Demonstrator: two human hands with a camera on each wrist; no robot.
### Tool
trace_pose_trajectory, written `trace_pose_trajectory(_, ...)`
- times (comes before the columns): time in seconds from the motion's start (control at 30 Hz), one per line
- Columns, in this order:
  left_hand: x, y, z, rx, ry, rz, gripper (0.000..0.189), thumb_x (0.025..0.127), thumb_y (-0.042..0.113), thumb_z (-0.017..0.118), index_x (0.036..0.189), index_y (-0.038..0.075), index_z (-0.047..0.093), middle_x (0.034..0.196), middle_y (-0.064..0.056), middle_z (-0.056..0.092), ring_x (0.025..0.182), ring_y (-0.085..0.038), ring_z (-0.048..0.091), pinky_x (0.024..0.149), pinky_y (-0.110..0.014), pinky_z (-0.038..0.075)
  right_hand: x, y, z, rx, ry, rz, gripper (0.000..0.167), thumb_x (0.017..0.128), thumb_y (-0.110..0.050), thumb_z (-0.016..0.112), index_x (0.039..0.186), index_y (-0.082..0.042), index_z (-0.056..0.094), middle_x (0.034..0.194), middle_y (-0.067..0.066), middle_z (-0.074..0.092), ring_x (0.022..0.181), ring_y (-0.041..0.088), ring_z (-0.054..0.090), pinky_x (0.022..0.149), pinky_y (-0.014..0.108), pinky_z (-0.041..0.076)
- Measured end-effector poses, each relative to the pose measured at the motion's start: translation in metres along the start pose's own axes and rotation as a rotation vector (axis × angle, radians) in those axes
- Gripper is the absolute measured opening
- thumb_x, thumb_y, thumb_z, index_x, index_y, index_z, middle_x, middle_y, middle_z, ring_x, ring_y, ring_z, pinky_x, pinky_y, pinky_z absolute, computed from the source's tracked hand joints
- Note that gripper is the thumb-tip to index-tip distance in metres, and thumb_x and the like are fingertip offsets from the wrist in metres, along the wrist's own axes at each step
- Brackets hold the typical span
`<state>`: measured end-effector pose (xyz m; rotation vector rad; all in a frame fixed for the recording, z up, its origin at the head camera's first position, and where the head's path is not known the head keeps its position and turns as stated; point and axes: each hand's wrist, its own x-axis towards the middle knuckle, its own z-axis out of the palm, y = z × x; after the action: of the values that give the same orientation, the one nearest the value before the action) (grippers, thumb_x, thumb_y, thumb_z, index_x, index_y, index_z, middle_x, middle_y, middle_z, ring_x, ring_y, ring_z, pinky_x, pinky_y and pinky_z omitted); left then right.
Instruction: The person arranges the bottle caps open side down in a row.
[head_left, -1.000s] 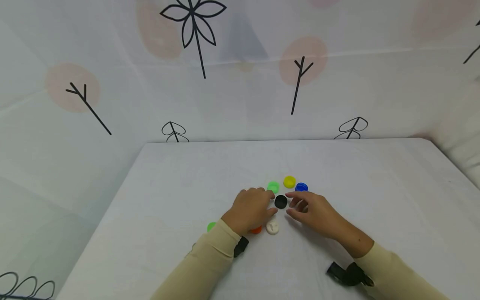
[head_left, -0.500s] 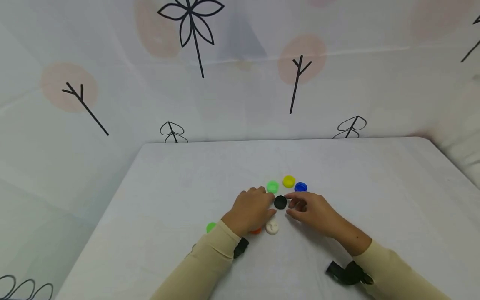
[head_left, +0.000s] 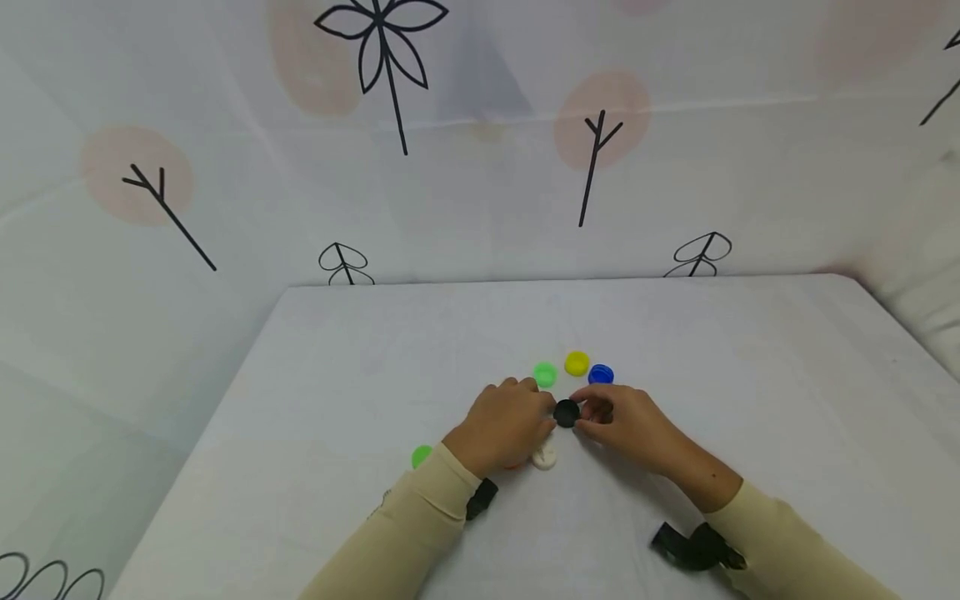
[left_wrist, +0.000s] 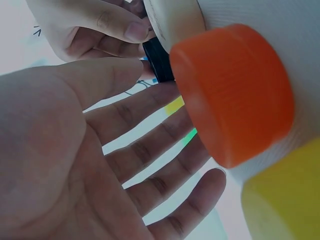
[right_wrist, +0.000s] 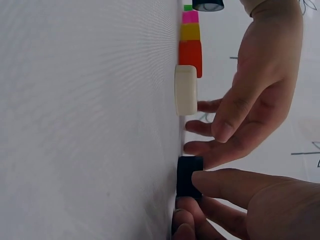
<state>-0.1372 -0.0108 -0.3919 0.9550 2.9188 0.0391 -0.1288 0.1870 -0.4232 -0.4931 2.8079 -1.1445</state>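
Note:
A black bottle cap (head_left: pixel 567 413) sits on the white table between the two hands. The right hand (head_left: pixel 626 421) pinches its right side, the thumb pressing on it in the right wrist view and the other fingers curled beside it. On the other side, the left hand (head_left: pixel 502 422) has its index fingertip close at the cap, its fingers fairly straight and spread in the left wrist view. A white cap (right_wrist: pixel 186 90) and an orange cap (left_wrist: pixel 232 95) stand near the left hand, partly hidden by it in the head view.
Beyond the hands lie a light green cap (head_left: pixel 545 374), a yellow cap (head_left: pixel 577 363) and a blue cap (head_left: pixel 601 374). Another green cap (head_left: pixel 422 456) shows left of the left wrist. A pink cap (right_wrist: pixel 190 17) stands in the row in the right wrist view.
The black cap has shifted slightly toward the person and to the right. The right thumb and index finger have come together onto it; the left fingers have moved slightly nearer the person.

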Motion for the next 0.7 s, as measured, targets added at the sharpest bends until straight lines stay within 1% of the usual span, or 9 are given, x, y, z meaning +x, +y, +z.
trace_pose_trajectory(0.2, -0.0004, -0.0001, 0.0006, -0.03, -0.017, 0.013, 0.027, 0.102, 0.034, 0.057, 0.116, 0.018, 0.073, 0.109, 0.001, 0.07, 0.092, -0.018, 0.064, 0.079, -0.036, 0.054, 0.0001, -0.0007, 0.0012, -0.006, -0.007, 0.016, 0.031, 0.085, -0.006, 0.076, 0.114, 0.0, 0.069, 0.083, -0.001, 0.065, 0.077, 0.01, 0.058, 0.067, 0.021, 0.051)
trace_pose_trajectory(0.33, -0.0001, -0.0004, 0.0009, -0.036, -0.013, 0.018, 0.026, 0.102, 0.034, 0.057, 0.115, 0.018, 0.073, 0.107, 0.001, 0.07, 0.092, -0.018, 0.064, 0.08, -0.036, 0.054, 0.0, -0.0012, 0.0018, -0.015, -0.002, 0.019, 0.031, 0.084, -0.006, 0.077, 0.113, -0.001, 0.069, 0.082, -0.002, 0.064, 0.077, 0.011, 0.058, 0.067, 0.022, 0.051)
trace_pose_trajectory(0.53, -0.0004, -0.0002, -0.0006, -0.041, -0.01, 0.015, 0.026, 0.101, 0.035, 0.058, 0.113, 0.018, 0.073, 0.106, 0.002, 0.07, 0.091, -0.017, 0.064, 0.079, -0.036, 0.052, 0.0002, -0.0007, 0.0023, -0.018, 0.004, 0.003, 0.03, 0.083, -0.007, 0.078, 0.111, -0.001, 0.07, 0.081, -0.003, 0.064, 0.076, 0.01, 0.058, 0.066, 0.021, 0.05)
trace_pose_trajectory(0.7, 0.0006, 0.0002, -0.0004, -0.046, -0.001, 0.013, 0.026, 0.101, 0.035, 0.059, 0.112, 0.017, 0.073, 0.104, 0.002, 0.07, 0.09, -0.016, 0.064, 0.078, -0.035, 0.052, -0.0003, 0.0005, 0.0021, -0.009, 0.018, -0.027, 0.028, 0.084, -0.008, 0.078, 0.11, -0.002, 0.07, 0.082, -0.003, 0.064, 0.076, 0.008, 0.058, 0.065, 0.021, 0.05)
